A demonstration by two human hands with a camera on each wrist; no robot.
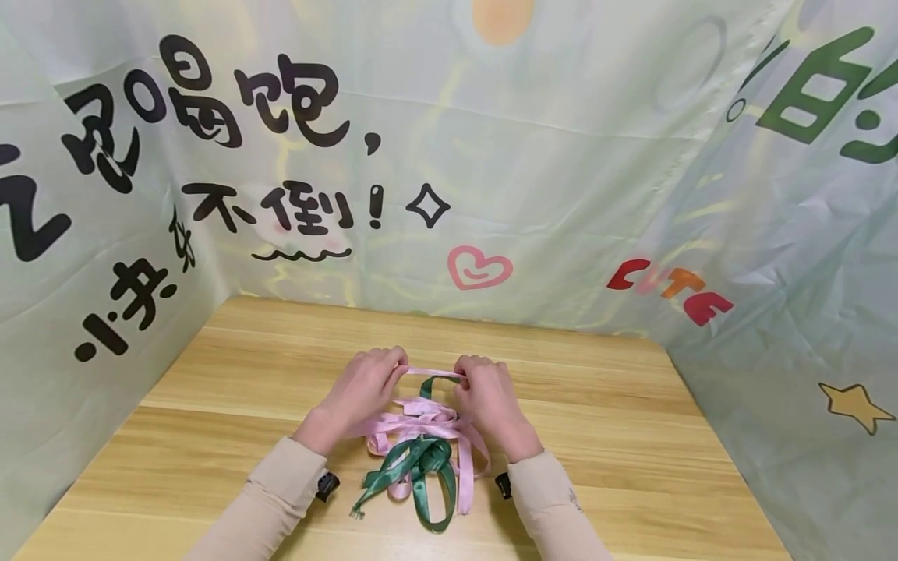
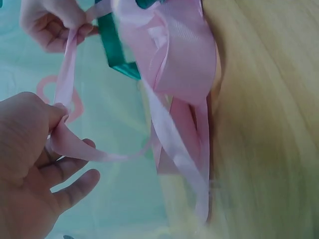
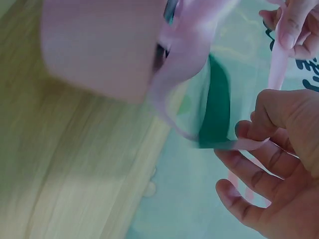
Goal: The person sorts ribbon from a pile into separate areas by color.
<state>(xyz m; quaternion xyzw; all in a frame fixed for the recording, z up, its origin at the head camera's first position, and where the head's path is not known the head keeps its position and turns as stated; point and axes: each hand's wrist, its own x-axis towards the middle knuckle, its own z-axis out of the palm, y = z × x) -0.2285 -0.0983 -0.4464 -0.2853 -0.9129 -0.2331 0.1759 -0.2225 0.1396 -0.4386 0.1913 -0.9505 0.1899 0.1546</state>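
Note:
Between my two hands a pink ribbon (image 1: 433, 372) is stretched in a short taut span above the table. My left hand (image 1: 365, 383) pinches one end of this span between thumb and index finger; in the left wrist view its other fingers spread loosely. My right hand (image 1: 487, 393) pinches the other end, and past its fingers the ribbon runs back to the pile. Below lies a tangled heap of pink ribbon (image 1: 421, 427), with a knotted green ribbon (image 1: 433, 453) on its near side. A green loop (image 3: 217, 107) rises close to my right fingertips.
The wooden table (image 1: 596, 436) carries the ribbons near its front middle. A printed cloth (image 1: 561, 171) with lettering, a heart and a star hangs behind it and along both sides. Dark wrist devices (image 1: 327, 485) sit at the sleeve cuffs.

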